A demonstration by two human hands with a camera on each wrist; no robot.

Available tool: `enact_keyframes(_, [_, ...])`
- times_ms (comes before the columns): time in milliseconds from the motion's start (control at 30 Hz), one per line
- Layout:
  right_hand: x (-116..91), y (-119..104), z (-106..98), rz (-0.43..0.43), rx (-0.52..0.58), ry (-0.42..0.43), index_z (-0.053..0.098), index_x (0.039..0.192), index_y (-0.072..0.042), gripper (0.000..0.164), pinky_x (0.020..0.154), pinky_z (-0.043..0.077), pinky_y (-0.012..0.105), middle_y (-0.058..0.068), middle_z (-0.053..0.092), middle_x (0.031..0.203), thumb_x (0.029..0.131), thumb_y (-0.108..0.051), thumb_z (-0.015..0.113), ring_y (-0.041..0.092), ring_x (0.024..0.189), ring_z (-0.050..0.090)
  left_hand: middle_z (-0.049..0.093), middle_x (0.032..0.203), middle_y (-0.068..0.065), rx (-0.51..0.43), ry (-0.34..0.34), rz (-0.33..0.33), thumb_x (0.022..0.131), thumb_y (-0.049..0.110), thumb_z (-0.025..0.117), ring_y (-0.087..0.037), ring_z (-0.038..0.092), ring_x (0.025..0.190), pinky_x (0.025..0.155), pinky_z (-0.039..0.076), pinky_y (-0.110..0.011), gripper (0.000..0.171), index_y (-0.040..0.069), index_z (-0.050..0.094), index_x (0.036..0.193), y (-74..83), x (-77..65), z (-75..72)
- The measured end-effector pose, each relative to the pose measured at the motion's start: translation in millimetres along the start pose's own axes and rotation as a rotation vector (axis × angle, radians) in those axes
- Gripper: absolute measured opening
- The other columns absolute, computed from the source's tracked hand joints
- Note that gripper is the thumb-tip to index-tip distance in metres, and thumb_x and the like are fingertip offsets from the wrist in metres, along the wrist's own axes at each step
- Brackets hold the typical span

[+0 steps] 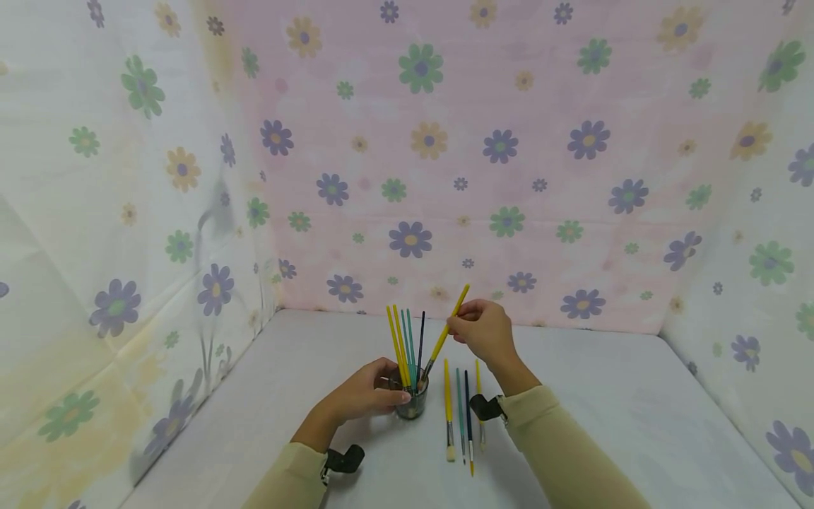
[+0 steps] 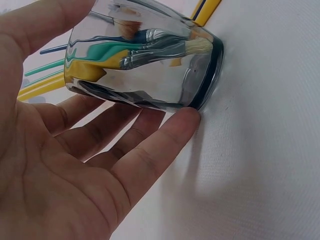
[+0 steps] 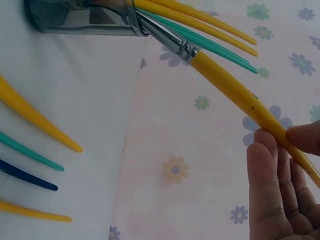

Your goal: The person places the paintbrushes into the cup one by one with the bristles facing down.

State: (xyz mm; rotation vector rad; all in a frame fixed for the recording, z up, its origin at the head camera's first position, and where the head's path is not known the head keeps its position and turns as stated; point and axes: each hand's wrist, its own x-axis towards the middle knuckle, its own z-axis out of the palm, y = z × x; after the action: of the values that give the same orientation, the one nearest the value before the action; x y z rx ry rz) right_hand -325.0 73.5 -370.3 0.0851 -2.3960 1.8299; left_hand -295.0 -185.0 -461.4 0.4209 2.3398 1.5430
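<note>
My left hand (image 1: pixel 365 392) holds a clear drinking glass (image 2: pixel 165 90) on the white table, thumb on one side and fingers on the other. Several paintbrushes stand in the glass, bristles down: yellow brushes (image 1: pixel 392 332), teal brushes (image 1: pixel 410 339) and a dark blue brush (image 1: pixel 422 339). My right hand (image 1: pixel 486 332) pinches a yellow paintbrush (image 3: pixel 235 95) near the end of its handle. This brush slants, its metal ferrule crossing the glass rim and its bristles inside. Right of the glass lie a wide yellow brush (image 1: pixel 448 396), a teal brush (image 1: pixel 460 410), a dark blue brush (image 1: pixel 468 410) and another yellow brush (image 1: pixel 480 382).
The white tabletop (image 1: pixel 604 424) runs back to a pink flowered cloth (image 1: pixel 458 212). Pale flowered cloth hangs at the left (image 1: pixel 127 247) and right sides. A black wrist camera (image 1: pixel 345 459) sits by each cuff, the right one above the lying brushes.
</note>
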Motion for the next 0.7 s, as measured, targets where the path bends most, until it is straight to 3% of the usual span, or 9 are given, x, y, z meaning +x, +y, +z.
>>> enact_keyframes(700, [-9, 13, 22, -0.010, -0.091, -0.073, 0.069, 0.100, -0.007, 0.018, 0.069, 0.064, 0.031, 0.007, 0.075, 0.092, 0.089, -0.015, 0.080, 0.020, 0.077, 0.075, 0.063, 0.127, -0.009, -0.002, -0.010, 0.013, 0.090, 0.035, 0.081, -0.024, 0.063, 0.117, 0.089, 0.062, -0.040, 0.059, 0.008, 0.053, 0.135, -0.9, 0.1, -0.6])
